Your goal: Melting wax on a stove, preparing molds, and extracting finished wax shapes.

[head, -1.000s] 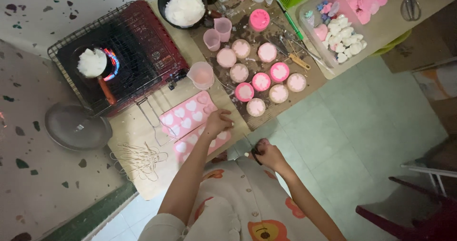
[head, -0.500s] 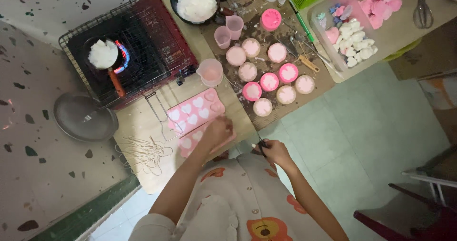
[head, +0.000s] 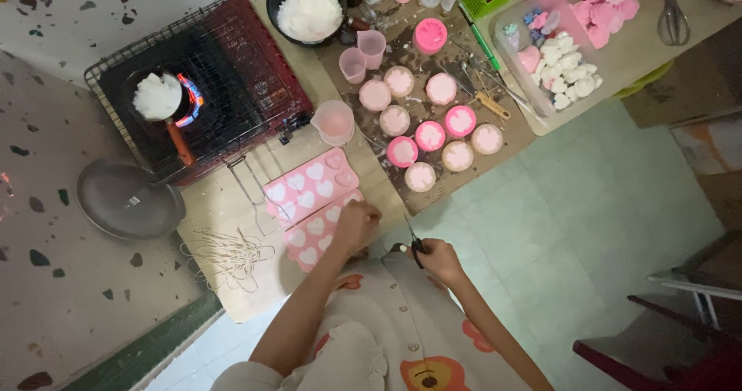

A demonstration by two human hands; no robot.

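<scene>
I press my left hand [head: 357,225] flat on the filled pink heart mould [head: 313,205] at the mat's near edge, my right hand [head: 439,256] fingers closed around scissors [head: 413,239], while wax in the small pot [head: 158,97] is not melted yet.

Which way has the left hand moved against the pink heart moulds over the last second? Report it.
Yes, slightly: the left hand slid toward the person, from the far right corner of the nearer pink heart mould onto its right end.
</scene>
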